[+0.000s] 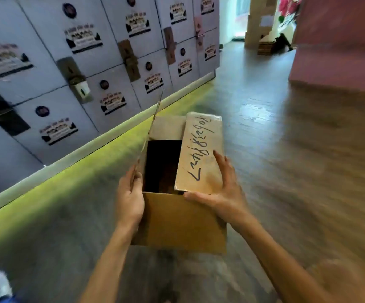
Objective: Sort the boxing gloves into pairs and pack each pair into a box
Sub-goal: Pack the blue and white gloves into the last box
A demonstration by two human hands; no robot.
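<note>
The left hand [130, 196] pinches the upright left flap [149, 132] of the cardboard box [177, 221], thumb inside, fingers hidden behind the card. Between the two grips the box opening is dark; its contents cannot be made out. The right hand [219, 189] lies spread and flat on the folded-down right flap [201, 149], which carries blurred handwriting. Motion blur smears the floor [286, 171] right of that hand.

The cardboard box [178, 224] was plain brown, matt and smooth, its right flap [200, 152] glossier, as if taped, with ink handwriting. The floor [286, 149] looked like wood-grain planks with a slight sheen. The lockers [52, 62] were smooth grey panels bearing paper stickers.
</note>
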